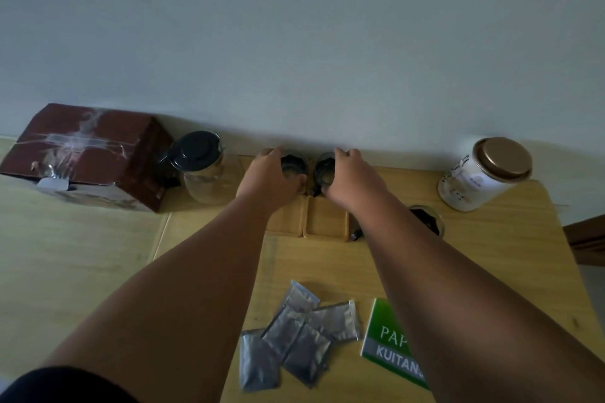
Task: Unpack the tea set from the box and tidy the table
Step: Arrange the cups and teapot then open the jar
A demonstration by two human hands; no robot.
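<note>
Reaching far across the tabletop with both arms at once. Wrapped round a glass cup with the left grip, and round a second glass cup with the right grip. Narrow on both sides, each closed on its own cup and taken by the wall from above and behind, probably to keep fingers out of the bowl.

Held side by side, almost touching, close against the wall at the far edge. Cannot tell whether lifted or already seated there. Just near of the cups, two bare wooden coasters, edge to edge. Most likely a matter of pairing cups with coasters in a neat block, hence the mirrored hold and the tight spacing.

Relative to the grips: left cup showing at the right of the left palm, right cup at the left of the right palm, so both open mouths visible in the gap between.

Elsewhere, a third glass right of the coasters, half hidden by the right forearm. Left of the cups, a lidded glass pitcher, then the taped brown box at far left, seemingly set aside. At far right, a white jar. Near, some loose foil sachets and a green booklet, probably left for tidying.
</note>
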